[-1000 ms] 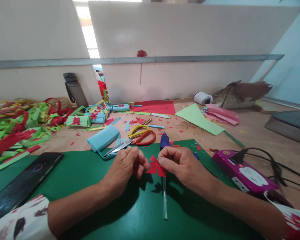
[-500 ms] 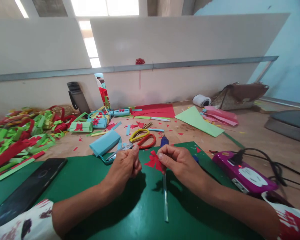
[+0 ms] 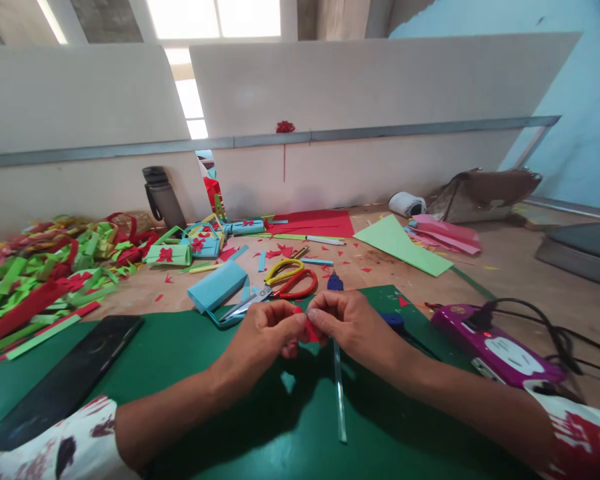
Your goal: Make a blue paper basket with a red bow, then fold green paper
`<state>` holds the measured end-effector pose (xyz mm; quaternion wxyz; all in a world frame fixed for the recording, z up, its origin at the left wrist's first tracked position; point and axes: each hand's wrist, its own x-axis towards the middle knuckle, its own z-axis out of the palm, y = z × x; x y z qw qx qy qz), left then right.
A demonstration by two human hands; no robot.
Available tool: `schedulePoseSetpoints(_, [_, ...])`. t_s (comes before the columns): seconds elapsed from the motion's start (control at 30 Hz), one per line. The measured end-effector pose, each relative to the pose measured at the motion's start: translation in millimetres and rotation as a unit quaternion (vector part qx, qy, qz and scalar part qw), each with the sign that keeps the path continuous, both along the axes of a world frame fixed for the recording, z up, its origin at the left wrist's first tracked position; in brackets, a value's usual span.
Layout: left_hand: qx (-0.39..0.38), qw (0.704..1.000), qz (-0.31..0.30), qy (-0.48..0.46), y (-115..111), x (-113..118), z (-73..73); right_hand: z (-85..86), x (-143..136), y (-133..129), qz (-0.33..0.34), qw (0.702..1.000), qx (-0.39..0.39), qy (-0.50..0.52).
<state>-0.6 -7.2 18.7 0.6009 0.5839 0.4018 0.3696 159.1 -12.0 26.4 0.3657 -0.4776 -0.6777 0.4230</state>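
Note:
A small red paper bow (image 3: pixel 312 331) is pinched between both hands above the green mat (image 3: pixel 260 413). My left hand (image 3: pixel 273 327) has its fingertips closed on the bow's left side, and my right hand (image 3: pixel 343 317) grips the right side, so most of the bow is hidden. Behind and under my right hand lies a blue glue gun (image 3: pixel 335 283), with a clear glue stick (image 3: pixel 339 400) pointing toward me. Scissors with yellow and red handles (image 3: pixel 300 285) lie just beyond the hands, beside a folded light-blue paper piece (image 3: pixel 219 285).
A black phone (image 3: pixel 65 380) lies at left, below a heap of green and red paper strips (image 3: pixel 40 280). Small paper bags (image 3: pixel 169 255) and a dark bottle (image 3: pixel 164 198) stand behind. At right are a purple power strip (image 3: pixel 497 347) with cables and green paper (image 3: pixel 403 245).
My left hand has moved right to meet my right hand and now grips the bow too. The bow is more covered by fingers. The view has shifted slightly.

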Motion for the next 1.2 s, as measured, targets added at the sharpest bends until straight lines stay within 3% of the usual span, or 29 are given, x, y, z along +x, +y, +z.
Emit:
schedulePoseSetpoints(0.53, [-0.156, 0.982, 0.013, -0.105, -1, 2, -14.9, -11.8, 7, 3, 0.030, 0.988, -0.104, 0.109])
schedulePoseSetpoints(0.77, [-0.193, 0.974, 0.027, -0.117, 0, 2, -19.4, -6.5, 17, 3, -0.037, 0.998, 0.018, 0.046])
schedulePoseSetpoints(0.97, [-0.197, 0.974, 0.029, -0.110, 1, 4, -20.9, 2.3, 22, -6, -0.072, 0.995, 0.058, -0.034])
schedulePoseSetpoints(1.2, [-0.171, 0.980, 0.026, -0.097, 0, 5, -20.2, -1.2, 16, -14, -0.050, 0.989, 0.126, -0.059])
